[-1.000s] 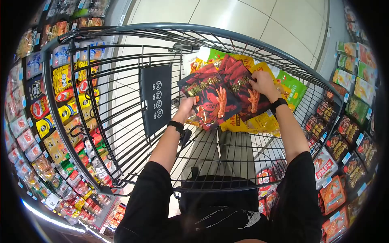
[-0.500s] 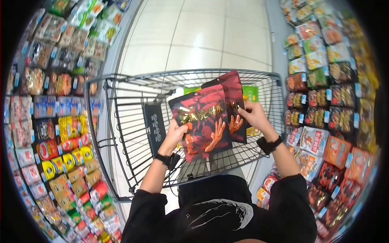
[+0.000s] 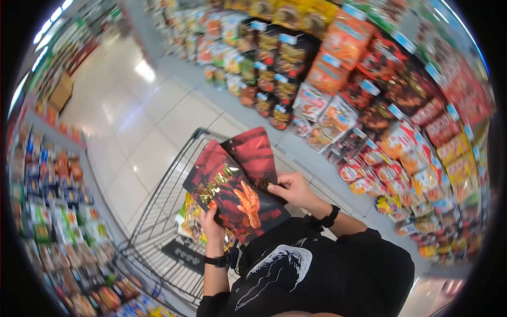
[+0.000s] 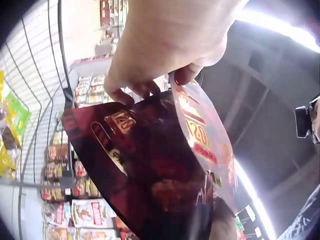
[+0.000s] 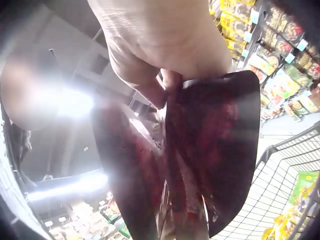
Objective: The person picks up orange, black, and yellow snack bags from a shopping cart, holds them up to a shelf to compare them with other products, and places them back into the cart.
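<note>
In the head view my left hand [image 3: 212, 224] grips the left edge of a dark red and black snack pouch [image 3: 227, 182] with a chicken foot pictured on its front, thumb on the face. A second pouch of the same colours [image 3: 253, 150] fans out behind it to the right. My right hand [image 3: 296, 190] pinches that second pouch by its right edge; the front pouch covers much of it. Both are held up over the shopping cart [image 3: 161, 186]. In the left wrist view the front pouch's printed back [image 4: 145, 160] shows below the curled fingers.
Yellow and green packets [image 3: 189, 219] lie in the cart, beside its dark panel [image 3: 182, 256]. Shelves of packaged snacks [image 3: 338, 116] line the right side, with another shelf [image 3: 58, 211] on the left. A tiled aisle floor [image 3: 132, 121] runs between them.
Both hands have raised the two pouches from the cart and drawn them toward the body. The head view has swung to the right, so the cart now appears slanted at lower left.
</note>
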The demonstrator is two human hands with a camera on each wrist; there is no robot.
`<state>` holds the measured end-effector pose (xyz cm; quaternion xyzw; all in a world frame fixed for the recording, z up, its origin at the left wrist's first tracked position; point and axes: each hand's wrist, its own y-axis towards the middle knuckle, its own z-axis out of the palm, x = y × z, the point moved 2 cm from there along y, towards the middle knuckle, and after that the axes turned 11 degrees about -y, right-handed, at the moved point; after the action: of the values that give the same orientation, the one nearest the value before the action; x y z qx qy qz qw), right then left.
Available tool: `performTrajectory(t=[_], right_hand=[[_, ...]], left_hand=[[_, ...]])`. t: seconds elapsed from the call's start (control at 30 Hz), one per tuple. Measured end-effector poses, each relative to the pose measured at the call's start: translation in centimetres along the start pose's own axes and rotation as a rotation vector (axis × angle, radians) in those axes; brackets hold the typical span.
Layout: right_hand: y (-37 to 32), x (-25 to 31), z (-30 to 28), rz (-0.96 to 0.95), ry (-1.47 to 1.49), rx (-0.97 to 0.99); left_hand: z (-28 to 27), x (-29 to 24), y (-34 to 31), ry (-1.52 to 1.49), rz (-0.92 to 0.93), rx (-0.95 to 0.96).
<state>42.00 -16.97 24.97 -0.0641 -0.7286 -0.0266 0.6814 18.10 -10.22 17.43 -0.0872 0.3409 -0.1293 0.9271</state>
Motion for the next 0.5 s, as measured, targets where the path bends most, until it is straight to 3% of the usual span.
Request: performTrajectory(t=[0.03, 0.1, 0.13, 0.23, 0.37, 0.5], right_hand=[[-1.0, -0.8, -1.5, -0.108, -0.013, -0.076], [-3.4, -2.0, -4.8, -0.082, -0.012, -0.156], [-4.5, -2.3, -6.8, -0.059, -0.08, -0.22], [-8.5, -3.4, -12.9, 0.022, -0.111, -0.356], [-13.8, -2.9, -20.4, 0.045, -0.038, -0.478], [-18.5, -2.3, -26.1, -0.025, -0.024, -0.587]], left_hand=[[1.3, 1.7, 0.1, 0.014, -0.023, 0.039], [3.2, 5.1, -0.1, 0.254, -0.128, 0.011], [4.7, 7.1, 0.0, 0.311, -0.112, 0.157], [8.8, 13.4, -0.7, 0.386, -0.27, 0.256], [16.6, 21.6, -3.6, 0.326, -0.472, 0.333], [19.8, 29.9, -4.3, 0.28, -0.71, 0.426]])
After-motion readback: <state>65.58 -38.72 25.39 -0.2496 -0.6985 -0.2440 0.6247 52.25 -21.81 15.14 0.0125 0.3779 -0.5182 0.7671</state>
